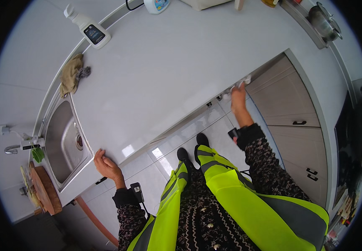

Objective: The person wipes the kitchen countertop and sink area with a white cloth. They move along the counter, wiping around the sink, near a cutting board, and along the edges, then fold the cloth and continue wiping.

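Note:
Before me stretches a white kitchen countertop [168, 75]. My left hand [108, 165] rests with its fingers on the counter edge by the corner of the steel sink [64, 147]; nothing is in it. On the other side, my right hand [238, 98] grips a whitish cloth or wipe [247, 79] against the counter's front edge, partly blurred. At the back left lie a crumpled tan cloth [71, 73] and a grey scrubber [84, 72], touching each other. A white spray bottle [94, 33] with a dark label stands upright farther back.
Left of the sink are a faucet [27, 145] and wooden cutting boards [44, 189]. A lidded steel pot [322, 23] sits at the back right, above cabinet doors [286, 91]. At the back edge stands another bottle [156, 5]. A reddish hose [94, 219] runs below left.

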### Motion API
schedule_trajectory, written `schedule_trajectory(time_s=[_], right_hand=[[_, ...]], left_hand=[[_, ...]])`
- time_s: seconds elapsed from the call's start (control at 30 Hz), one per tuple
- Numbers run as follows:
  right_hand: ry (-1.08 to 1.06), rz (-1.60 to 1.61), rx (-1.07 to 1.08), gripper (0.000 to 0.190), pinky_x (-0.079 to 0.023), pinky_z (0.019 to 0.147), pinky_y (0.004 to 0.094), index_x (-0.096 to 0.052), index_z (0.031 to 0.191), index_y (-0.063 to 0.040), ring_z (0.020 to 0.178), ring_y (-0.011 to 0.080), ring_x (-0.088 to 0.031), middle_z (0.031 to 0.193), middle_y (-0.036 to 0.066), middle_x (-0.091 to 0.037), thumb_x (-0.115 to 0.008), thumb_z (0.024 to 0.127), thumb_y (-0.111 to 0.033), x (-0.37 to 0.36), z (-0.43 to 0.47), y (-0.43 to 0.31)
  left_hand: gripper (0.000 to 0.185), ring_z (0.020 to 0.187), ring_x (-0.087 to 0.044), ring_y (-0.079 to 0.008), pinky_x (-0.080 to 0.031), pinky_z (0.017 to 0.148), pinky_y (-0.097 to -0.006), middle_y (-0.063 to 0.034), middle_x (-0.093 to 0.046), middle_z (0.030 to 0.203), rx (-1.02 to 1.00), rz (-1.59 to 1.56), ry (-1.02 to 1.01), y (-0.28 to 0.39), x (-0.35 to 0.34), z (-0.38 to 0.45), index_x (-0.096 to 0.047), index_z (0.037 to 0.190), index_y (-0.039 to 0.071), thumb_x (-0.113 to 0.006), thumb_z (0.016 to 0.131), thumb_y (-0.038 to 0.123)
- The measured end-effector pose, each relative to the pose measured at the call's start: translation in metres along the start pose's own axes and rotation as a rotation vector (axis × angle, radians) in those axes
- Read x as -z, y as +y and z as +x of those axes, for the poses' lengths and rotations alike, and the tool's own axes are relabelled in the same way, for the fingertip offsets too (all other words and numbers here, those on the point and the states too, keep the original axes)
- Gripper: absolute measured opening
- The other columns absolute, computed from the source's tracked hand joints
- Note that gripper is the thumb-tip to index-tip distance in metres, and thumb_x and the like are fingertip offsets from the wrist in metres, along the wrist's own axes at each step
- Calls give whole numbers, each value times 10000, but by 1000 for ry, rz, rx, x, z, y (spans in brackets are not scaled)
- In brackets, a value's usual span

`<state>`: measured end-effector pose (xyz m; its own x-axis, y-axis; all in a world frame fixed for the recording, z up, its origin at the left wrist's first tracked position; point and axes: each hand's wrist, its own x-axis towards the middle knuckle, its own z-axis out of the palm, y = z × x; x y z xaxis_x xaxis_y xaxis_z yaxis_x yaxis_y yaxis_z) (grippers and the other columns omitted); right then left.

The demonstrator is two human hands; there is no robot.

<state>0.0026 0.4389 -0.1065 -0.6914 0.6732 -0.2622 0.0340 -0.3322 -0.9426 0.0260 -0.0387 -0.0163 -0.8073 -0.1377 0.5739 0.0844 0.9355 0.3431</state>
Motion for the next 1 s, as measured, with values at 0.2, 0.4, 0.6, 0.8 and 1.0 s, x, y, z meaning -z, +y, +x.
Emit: schedule_trajectory(time_s=[0.2,0.4,0.6,0.8,1.0], right_hand=[[-138,-70,-345,530,-454,721,293,-311,1362,-19,898,155,-515,1078,78,-534,-419,845,-60,-39,-80,16],[-280,362,-493,217,-506,803,368,-545,995,-4,887,229,-601,984,114,-597,-408,842,-72,3,-38,0],[-102,372,-205,240,-494,728,331,-518,1034,-22,826,207,-555,920,76,-546,-445,808,5,52,15,-30],[94,284,34,495,-442,844,306,-379,1300,-48,1017,206,-517,1187,107,-504,-433,820,60,63,68,-46],[73,-14,-94,550,-445,806,301,-295,1360,-43,972,190,-519,1146,114,-522,-428,833,37,5,8,-7]], left_hand=[[257,938,-569,-305,-443,834,-384,-137,-603,1024,3,-19,10,-5,-2,-1,-602,911,18,-373,834,106],[268,955,-568,-300,-442,848,-381,-137,-603,1030,15,3,12,-5,-2,-3,-608,924,13,-372,851,118],[261,965,-565,-299,-438,855,-385,-134,-603,1040,63,-2,26,-2,-2,-6,-609,932,18,-373,845,84],[250,960,-563,-288,-432,850,-381,-122,-606,1038,80,8,39,3,-1,-5,-604,930,29,-376,839,76],[241,950,-561,-289,-432,837,-381,-115,-604,1031,71,29,42,-1,-2,-6,-602,933,31,-384,838,68]])
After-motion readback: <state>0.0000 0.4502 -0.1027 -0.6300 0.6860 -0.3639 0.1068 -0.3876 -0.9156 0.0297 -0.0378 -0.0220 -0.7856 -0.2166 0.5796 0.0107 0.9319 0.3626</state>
